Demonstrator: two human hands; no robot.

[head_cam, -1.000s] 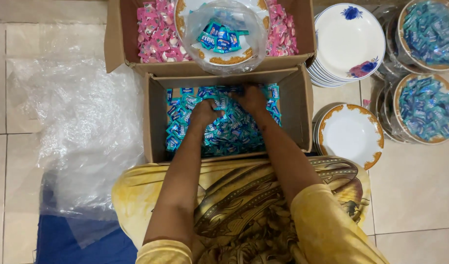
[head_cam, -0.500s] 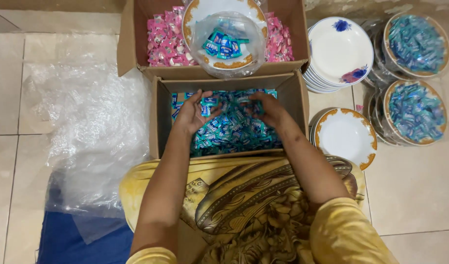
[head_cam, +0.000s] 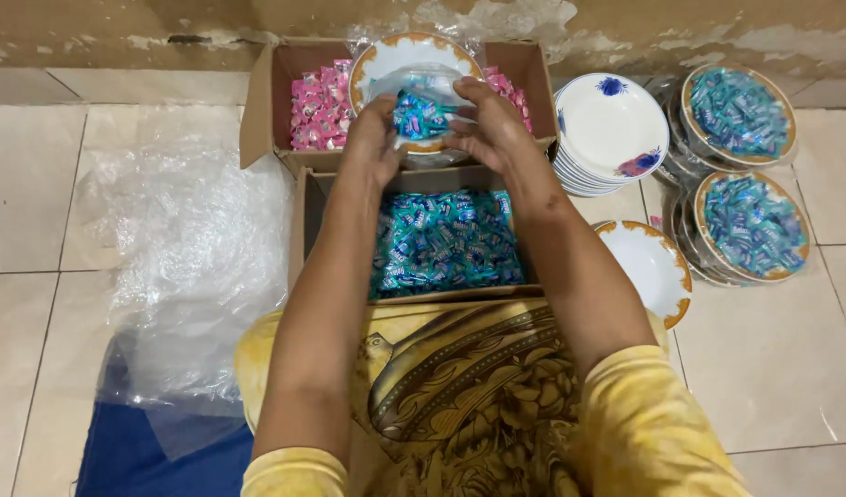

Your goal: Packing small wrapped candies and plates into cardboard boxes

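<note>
Teal sweets (head_cam: 421, 114) between both hands (head_cam: 372, 140) (head_cam: 493, 129)

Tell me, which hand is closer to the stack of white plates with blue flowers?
The right hand. It is just beside the stack of white plates, at its near edge. The left hand is farther away, on the other side of the blue candies.

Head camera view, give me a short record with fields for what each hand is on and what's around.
left hand: left hand at the plate with teal candies
right hand: right hand on the same plate's other side
near box: box of teal candies
far box: pink candies
right side: stack of white plates, two filled wrapped plates
left floor: clear plastic sheet
</note>
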